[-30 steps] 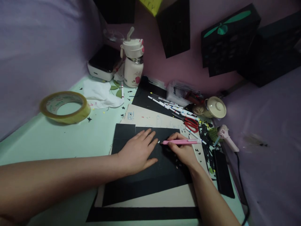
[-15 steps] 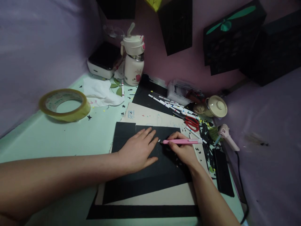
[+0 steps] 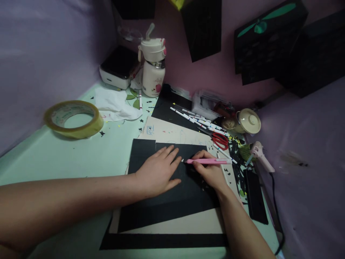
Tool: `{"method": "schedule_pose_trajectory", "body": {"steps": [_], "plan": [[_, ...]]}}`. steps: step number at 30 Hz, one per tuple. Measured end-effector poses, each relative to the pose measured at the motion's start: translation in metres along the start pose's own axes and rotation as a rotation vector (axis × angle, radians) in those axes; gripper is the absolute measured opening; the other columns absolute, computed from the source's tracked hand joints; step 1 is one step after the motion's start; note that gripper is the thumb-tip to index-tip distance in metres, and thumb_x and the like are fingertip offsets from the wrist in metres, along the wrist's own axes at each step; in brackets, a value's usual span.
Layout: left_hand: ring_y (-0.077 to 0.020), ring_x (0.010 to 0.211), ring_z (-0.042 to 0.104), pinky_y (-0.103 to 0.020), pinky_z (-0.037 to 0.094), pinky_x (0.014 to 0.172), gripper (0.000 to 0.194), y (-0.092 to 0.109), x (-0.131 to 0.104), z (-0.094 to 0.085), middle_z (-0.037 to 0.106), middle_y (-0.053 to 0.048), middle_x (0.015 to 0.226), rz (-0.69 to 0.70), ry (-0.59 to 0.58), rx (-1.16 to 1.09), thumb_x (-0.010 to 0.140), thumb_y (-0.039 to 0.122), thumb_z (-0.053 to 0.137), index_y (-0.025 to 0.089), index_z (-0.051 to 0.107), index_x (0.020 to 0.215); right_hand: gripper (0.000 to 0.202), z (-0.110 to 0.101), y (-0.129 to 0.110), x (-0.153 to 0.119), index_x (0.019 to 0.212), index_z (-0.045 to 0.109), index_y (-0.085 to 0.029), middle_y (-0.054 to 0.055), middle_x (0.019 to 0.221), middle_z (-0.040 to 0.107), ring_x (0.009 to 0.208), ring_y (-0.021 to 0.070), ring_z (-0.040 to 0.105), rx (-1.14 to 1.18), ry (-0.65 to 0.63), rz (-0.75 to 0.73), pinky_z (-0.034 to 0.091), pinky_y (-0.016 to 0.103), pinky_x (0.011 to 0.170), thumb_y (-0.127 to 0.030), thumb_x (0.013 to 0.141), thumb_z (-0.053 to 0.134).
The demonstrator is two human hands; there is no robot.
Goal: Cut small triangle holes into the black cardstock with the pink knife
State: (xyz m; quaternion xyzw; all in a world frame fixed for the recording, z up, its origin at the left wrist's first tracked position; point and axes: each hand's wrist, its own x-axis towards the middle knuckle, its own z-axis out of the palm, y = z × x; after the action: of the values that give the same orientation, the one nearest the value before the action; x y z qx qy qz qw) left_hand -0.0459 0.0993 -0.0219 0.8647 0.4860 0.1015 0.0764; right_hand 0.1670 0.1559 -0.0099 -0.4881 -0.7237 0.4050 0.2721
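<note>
A sheet of black paper [image 3: 161,212] lies over beige board [image 3: 199,225] on the pale green table. My left hand [image 3: 159,172] rests flat on the black sheet, fingers spread, holding nothing. Pinched in my right hand [image 3: 211,171] is a slim pink craft knife [image 3: 208,161], held low with its dark tip down at the sheet. Beside the tip, just right of my left fingertips, a small pale spot shows in the paper. A white stick-like thing lies partly under my right hand.
Scissors [image 3: 220,140] and several white markers [image 3: 188,118] lie behind my right hand. Farther right are a glue gun [image 3: 261,158], a black phone-like slab [image 3: 255,196] and black scraps. A tape roll [image 3: 74,120], tissue [image 3: 114,104] and bottle [image 3: 153,72] stand left and back.
The view has shifted very slightly. The craft knife's rear end sits a touch lower relative to its tip; both hands otherwise stay in place.
</note>
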Motion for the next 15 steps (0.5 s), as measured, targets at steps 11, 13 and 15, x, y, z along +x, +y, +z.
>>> {"method": "schedule_pose_trajectory", "body": {"steps": [11,13,15], "plan": [[-0.0352,0.140,0.030,-0.046,0.027,0.113,0.065,-0.0009,-0.0006,0.0010,0.038,-0.019,0.150,-0.005,-0.004,-0.010,0.090,0.056,0.045,0.012,0.048,0.138,0.007,0.0017,-0.0001,-0.0001,0.074,0.060,-0.020,0.000,0.071,0.063,0.066,0.0152,0.057,-0.025,0.023,-0.006,0.042,0.026,0.060,-0.025,0.078,0.061],[-0.0353,0.140,0.030,-0.046,0.027,0.113,0.065,-0.0008,-0.0005,0.0010,0.038,-0.019,0.149,-0.006,-0.009,-0.007,0.090,0.056,0.045,0.012,0.048,0.138,0.008,0.0011,0.0003,0.0000,0.072,0.058,-0.021,-0.001,0.069,0.062,0.065,0.0149,0.056,-0.030,0.063,-0.006,0.042,0.026,0.060,-0.025,0.078,0.060],[-0.0352,0.140,0.030,-0.046,0.027,0.113,0.065,-0.0006,-0.0003,0.0007,0.039,-0.019,0.149,-0.006,-0.014,-0.004,0.089,0.056,0.045,0.012,0.048,0.138,0.009,0.0006,0.0000,-0.0001,0.071,0.057,-0.021,-0.001,0.069,0.061,0.065,0.0148,0.056,-0.029,0.084,-0.007,0.042,0.026,0.061,-0.025,0.078,0.059]]}}
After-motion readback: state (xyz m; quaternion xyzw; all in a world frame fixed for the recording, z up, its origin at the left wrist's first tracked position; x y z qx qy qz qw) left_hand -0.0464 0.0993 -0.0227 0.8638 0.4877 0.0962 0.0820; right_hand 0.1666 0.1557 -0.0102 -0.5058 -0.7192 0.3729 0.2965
